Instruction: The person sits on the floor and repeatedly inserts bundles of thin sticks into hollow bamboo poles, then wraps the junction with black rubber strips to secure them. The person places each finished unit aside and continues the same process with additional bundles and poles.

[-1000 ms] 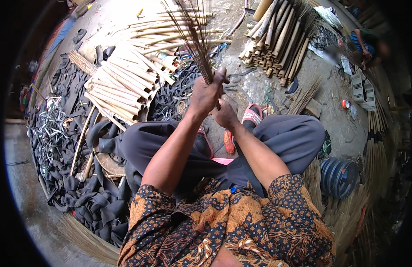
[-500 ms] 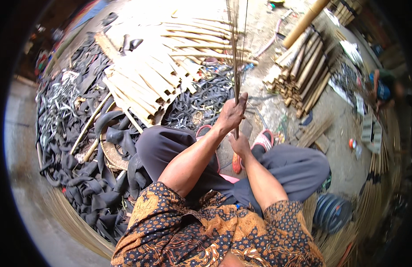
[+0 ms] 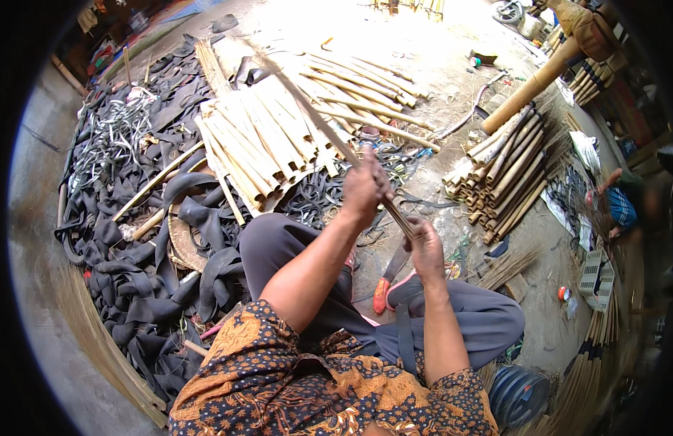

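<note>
A bundle of thin brown sticks [image 3: 329, 132] slants from the upper left down toward my lap. My left hand [image 3: 365, 187] is wrapped round its middle. My right hand [image 3: 426, 248] is closed on the lower end, near my right knee. Below my hands, a knife with an orange-red handle [image 3: 381, 295] stands by my foot, its blade partly behind my right hand. Across my lap hangs a dark rubber strip [image 3: 405, 338].
Cut bamboo tubes [image 3: 258, 145] lie ahead on the left, beside a heap of black rubber strips [image 3: 147, 291]. Stacked bamboo handles [image 3: 507, 171] and a thick wooden post [image 3: 529, 91] are at the right. Another person's blue garment [image 3: 621, 208] shows at the far right.
The stick bundle has swung from upright to a slant toward the upper left. My right hand has moved right, and the knife blade and rubber strip now show. The view has shifted.
</note>
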A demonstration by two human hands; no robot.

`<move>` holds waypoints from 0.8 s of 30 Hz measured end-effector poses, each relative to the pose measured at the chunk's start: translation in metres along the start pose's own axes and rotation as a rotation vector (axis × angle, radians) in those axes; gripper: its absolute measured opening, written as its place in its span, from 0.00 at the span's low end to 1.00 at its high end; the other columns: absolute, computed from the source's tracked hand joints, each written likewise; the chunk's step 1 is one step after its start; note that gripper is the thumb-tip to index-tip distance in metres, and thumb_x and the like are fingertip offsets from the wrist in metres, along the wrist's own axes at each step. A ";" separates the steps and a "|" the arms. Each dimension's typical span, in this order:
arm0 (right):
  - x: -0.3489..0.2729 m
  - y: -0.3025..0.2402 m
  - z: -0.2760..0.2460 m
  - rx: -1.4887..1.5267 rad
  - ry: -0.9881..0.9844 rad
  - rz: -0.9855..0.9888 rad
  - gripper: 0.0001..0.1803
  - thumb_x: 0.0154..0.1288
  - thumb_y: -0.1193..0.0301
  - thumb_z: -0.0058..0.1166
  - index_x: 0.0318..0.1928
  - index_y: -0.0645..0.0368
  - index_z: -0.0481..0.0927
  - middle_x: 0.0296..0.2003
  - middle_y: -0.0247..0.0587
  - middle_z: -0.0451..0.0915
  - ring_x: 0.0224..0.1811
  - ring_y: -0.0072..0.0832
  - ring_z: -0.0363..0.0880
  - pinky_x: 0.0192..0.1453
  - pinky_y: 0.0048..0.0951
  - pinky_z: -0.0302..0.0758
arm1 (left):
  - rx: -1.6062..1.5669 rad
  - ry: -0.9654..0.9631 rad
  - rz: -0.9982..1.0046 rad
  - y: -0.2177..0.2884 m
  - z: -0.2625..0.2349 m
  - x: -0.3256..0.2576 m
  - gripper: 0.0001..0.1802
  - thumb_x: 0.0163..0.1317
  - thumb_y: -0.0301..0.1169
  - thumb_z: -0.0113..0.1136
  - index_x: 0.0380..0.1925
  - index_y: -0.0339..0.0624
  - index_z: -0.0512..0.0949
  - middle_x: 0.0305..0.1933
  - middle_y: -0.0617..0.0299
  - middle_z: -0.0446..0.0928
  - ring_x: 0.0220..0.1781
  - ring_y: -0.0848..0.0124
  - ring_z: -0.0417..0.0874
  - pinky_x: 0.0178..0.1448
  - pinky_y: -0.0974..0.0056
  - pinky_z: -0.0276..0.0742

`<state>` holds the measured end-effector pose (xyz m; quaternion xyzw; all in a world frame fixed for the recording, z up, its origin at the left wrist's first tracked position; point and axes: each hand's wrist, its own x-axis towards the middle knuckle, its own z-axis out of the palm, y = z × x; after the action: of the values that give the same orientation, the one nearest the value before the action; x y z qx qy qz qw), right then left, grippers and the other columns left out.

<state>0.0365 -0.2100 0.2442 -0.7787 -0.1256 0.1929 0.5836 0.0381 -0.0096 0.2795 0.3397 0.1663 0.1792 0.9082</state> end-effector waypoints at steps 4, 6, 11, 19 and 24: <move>0.010 -0.010 0.010 0.944 0.279 0.222 0.47 0.74 0.28 0.29 0.63 0.62 0.69 0.48 0.47 0.80 0.47 0.39 0.83 0.52 0.42 0.84 | -0.240 -0.020 0.063 0.013 0.005 -0.007 0.28 0.80 0.58 0.44 0.24 0.53 0.63 0.16 0.72 0.57 0.15 0.76 0.59 0.25 0.64 0.68; 0.015 -0.015 0.020 1.119 0.194 0.222 0.46 0.75 0.29 0.30 0.63 0.62 0.69 0.47 0.48 0.80 0.48 0.39 0.83 0.53 0.43 0.84 | -0.210 -0.017 -0.054 -0.005 0.016 -0.020 0.28 0.80 0.57 0.45 0.24 0.52 0.64 0.17 0.71 0.58 0.17 0.76 0.60 0.26 0.64 0.67; 0.010 -0.034 0.024 0.485 0.187 -0.167 0.37 0.82 0.42 0.34 0.63 0.67 0.69 0.51 0.49 0.79 0.51 0.40 0.83 0.58 0.41 0.82 | -0.137 -0.014 -0.001 -0.006 0.025 -0.022 0.29 0.79 0.57 0.46 0.23 0.51 0.63 0.18 0.70 0.59 0.16 0.75 0.62 0.23 0.67 0.65; 0.006 -0.071 -0.016 -0.403 -0.004 -0.440 0.24 0.80 0.64 0.52 0.69 0.62 0.69 0.45 0.56 0.84 0.42 0.43 0.85 0.43 0.43 0.79 | 0.396 -0.339 -0.113 0.018 0.083 -0.017 0.25 0.76 0.53 0.57 0.23 0.51 0.71 0.20 0.74 0.65 0.21 0.80 0.67 0.25 0.70 0.64; 0.014 -0.097 -0.049 -0.262 -0.099 -0.078 0.25 0.81 0.62 0.49 0.70 0.61 0.70 0.38 0.48 0.84 0.31 0.34 0.77 0.41 0.41 0.76 | 0.511 -0.437 -0.098 0.029 0.113 0.003 0.30 0.79 0.56 0.49 0.23 0.45 0.74 0.21 0.70 0.69 0.23 0.78 0.67 0.28 0.67 0.64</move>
<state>0.0739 -0.2182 0.3472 -0.8323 -0.2086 0.1904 0.4770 0.0821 -0.0508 0.3796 0.5782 0.0233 0.0110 0.8155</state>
